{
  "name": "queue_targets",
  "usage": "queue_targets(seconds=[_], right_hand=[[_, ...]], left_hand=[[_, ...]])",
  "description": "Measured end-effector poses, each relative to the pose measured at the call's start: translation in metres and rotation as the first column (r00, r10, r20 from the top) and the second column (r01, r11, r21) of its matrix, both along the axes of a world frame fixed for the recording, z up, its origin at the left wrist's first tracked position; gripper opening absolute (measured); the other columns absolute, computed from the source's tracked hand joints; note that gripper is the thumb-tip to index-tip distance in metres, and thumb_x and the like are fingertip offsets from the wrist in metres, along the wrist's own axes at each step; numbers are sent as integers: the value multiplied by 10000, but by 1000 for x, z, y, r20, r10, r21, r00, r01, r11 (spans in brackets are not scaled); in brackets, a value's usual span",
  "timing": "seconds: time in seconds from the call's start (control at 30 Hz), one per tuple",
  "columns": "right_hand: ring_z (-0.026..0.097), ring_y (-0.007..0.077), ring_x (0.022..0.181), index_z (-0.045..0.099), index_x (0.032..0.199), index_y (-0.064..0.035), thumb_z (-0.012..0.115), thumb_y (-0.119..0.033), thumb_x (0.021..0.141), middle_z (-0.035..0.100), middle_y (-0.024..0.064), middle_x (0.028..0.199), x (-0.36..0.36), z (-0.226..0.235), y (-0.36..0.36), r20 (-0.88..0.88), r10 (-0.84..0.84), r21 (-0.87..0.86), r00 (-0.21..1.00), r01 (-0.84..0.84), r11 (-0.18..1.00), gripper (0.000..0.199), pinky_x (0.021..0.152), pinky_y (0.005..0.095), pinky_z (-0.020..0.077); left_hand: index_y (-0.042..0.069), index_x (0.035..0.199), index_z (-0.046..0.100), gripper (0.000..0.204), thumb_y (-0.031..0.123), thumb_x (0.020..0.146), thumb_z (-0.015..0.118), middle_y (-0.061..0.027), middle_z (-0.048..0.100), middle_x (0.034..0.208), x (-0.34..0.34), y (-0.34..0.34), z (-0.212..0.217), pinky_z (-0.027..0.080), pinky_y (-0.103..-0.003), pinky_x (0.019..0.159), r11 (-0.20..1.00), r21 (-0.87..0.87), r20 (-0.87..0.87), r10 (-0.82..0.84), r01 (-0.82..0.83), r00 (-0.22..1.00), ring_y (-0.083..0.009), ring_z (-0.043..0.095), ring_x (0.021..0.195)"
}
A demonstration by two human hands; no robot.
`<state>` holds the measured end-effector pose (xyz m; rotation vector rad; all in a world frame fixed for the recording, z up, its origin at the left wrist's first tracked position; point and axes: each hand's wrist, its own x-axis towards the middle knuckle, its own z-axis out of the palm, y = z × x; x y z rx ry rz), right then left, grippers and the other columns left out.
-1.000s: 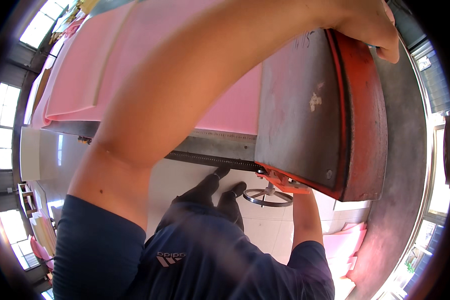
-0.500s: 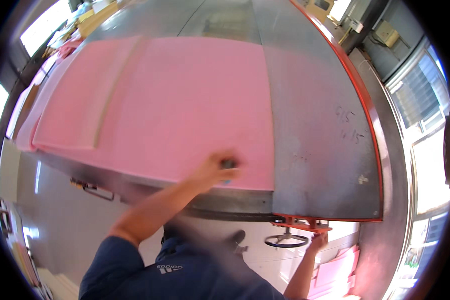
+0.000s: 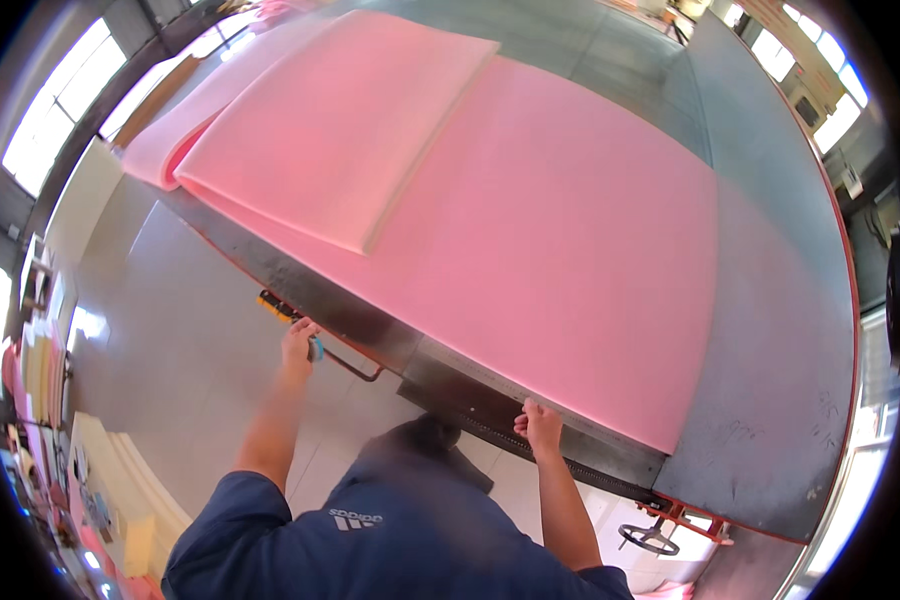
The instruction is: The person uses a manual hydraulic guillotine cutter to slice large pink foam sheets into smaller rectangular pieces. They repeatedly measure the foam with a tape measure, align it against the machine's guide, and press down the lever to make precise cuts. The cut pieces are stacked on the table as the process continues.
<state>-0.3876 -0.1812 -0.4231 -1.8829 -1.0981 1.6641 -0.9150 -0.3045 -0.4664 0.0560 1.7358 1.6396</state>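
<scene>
- Fingers [image 3: 522, 424] of the right hand [image 3: 541, 425] are bent inward toward the palm and kept close to one another; whether their tips meet or pinch anything, I cannot tell.
- That hand sits at the near edge of the metal-topped table [image 3: 770, 370], over the narrow metal strip [image 3: 480, 375] along the border and just beside the edge of the pink foam sheet [image 3: 570, 250]; contact is unclear.
- Its forearm [image 3: 569, 515] rises from the dark-blue sleeve [image 3: 605, 583] at the lower edge, leaning slightly leftward up to the wrist.
- On the other side, the left hand [image 3: 297, 346] is closed around a small teal-and-dark object [image 3: 316, 349], which shows at its right side; its exact kind is too small to tell.
- This hand is out beyond the table's front edge, close to a bent dark metal handle [image 3: 358, 369] and a yellow-and-black fitting [image 3: 276, 305]; I cannot tell whether it touches either.
- The left forearm [image 3: 277, 420] runs steeply upward, tilting a little right, and the two hands are well apart.
- The foam sheet lies on the tabletop ahead of both hands, flat toward the right and folded over itself toward the left.
- Below the table's near right corner, a round handwheel [image 3: 648, 541] hangs beside a red bracket [image 3: 692, 520], to the right of the right forearm.
</scene>
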Motion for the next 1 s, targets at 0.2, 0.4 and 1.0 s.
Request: queue_targets(seconds=[0.2, 0.4, 1.0], right_hand=[[655, 209, 532, 571, 886, 3, 569, -383, 933, 654, 137, 681, -54, -47, 32, -146, -337, -247, 930, 295, 923, 389, 434, 278, 522], [673, 248, 561, 563, 939, 54, 560, -420, 950, 652, 155, 689, -90, -66, 21, -161, -538, -405, 828, 442, 801, 474, 443, 300, 545], [651, 254, 591, 572, 1050, 36, 528, -295, 973, 637, 116, 773, -176, -112, 91, -1, -864, -57, 504, 862, 503, 343, 514, 354, 608]], left_hand=[[54, 1071, 642, 318, 182, 808, 766, -15, 635, 886, -56, -2, 24, 464, -299, 760, 995, -98, 37, 30, -26, 999, -140, 589, 875], [76, 1152, 616, 486, 448, 855, 715, -75, 632, 964, -144, 59, -33, 521, -376, 705, 997, -58, 187, -30, 41, 982, -212, 603, 847], [242, 592, 393, 442, 341, 848, 739, 71, 394, 473, -344, 229, 24, 230, -235, 320, 982, -86, 38, -164, 167, 986, -64, 356, 357]])
